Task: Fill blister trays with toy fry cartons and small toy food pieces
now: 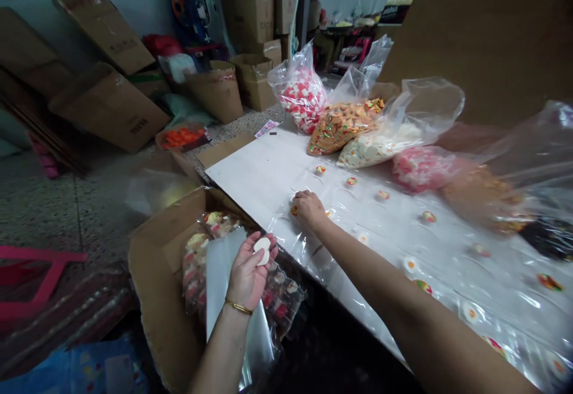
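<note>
My left hand (247, 270), palm up above an open carton, holds a few flat white discs (262, 245) under its thumb. My right hand (310, 208) is over the white table (250, 170), its fingers curled down onto clear plastic film. What those fingers pinch, if anything, is hidden. Right by its fingertips lies a small red, yellow and green disc (293, 209). Similar multicoloured discs (351, 181) and white discs with orange centres (410, 264) lie in rows on clear plastic bags (367, 212) across the table.
Clear sacks of pink-and-white pieces (304, 98), orange pieces (342, 125) and white pieces (380, 143) line the table's far side. Below my left hand, the carton (154, 280) contains filled packs and a stack of clear film (219, 262). Cardboard boxes (111, 107) lean behind; a person sits far back.
</note>
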Demonstrator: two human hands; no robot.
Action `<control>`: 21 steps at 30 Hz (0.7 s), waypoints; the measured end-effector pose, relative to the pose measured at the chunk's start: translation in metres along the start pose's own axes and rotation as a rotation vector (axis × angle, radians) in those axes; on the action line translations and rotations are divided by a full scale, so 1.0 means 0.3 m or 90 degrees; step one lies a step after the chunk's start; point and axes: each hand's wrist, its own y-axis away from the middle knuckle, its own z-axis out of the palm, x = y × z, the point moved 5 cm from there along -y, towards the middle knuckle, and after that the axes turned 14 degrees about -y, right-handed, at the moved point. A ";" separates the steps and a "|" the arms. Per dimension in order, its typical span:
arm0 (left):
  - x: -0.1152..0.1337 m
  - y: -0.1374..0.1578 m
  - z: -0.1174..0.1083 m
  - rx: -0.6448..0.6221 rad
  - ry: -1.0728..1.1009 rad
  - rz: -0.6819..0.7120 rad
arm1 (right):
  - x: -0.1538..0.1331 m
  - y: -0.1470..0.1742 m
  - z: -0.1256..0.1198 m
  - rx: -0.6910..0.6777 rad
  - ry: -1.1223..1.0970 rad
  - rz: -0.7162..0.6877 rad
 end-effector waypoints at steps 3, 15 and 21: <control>0.000 -0.015 0.006 0.003 -0.049 0.000 | 0.010 0.010 0.002 -0.021 0.016 -0.017; -0.051 -0.131 0.107 0.014 -0.140 0.008 | -0.041 0.146 -0.061 -0.005 -0.684 -0.072; -0.039 -0.108 0.092 -0.054 0.022 -0.052 | 0.347 0.007 -0.166 0.257 -0.460 0.154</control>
